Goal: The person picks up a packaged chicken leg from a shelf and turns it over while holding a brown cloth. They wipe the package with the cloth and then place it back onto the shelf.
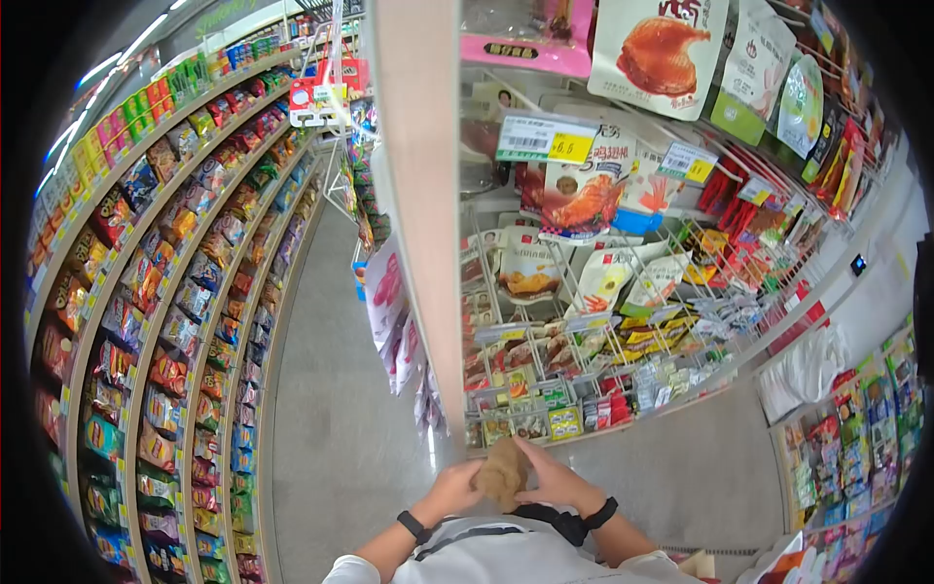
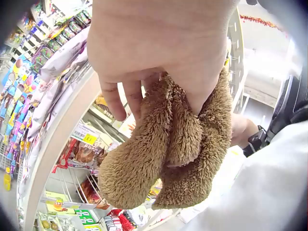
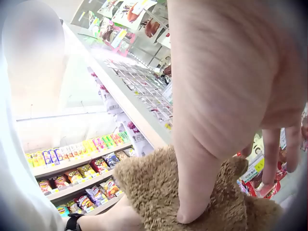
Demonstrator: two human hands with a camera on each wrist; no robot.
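Note:
A brown plush toy [image 1: 503,474] with fuzzy, limb-like parts is held between both hands in front of the person's body. My left hand [image 1: 455,490] grips it from the left side; in the left wrist view its thumb digs into the fur between two flaps of the plush toy [image 2: 134,163]. From the other side my right hand [image 1: 562,484] holds it, the thumb lying across the plush toy [image 3: 149,185] in the right wrist view. The far fingers of that hand extend beyond the fur. Part of the toy is hidden behind each hand.
Ahead on the right, a wire rack [image 1: 623,282] carries many snack packets and price tags. A pale upright panel [image 1: 418,195] borders it. Long shelves of chip bags [image 1: 156,321] curve along the left, past a grey aisle floor [image 1: 321,389]. White plastic bags [image 1: 803,375] hang at right.

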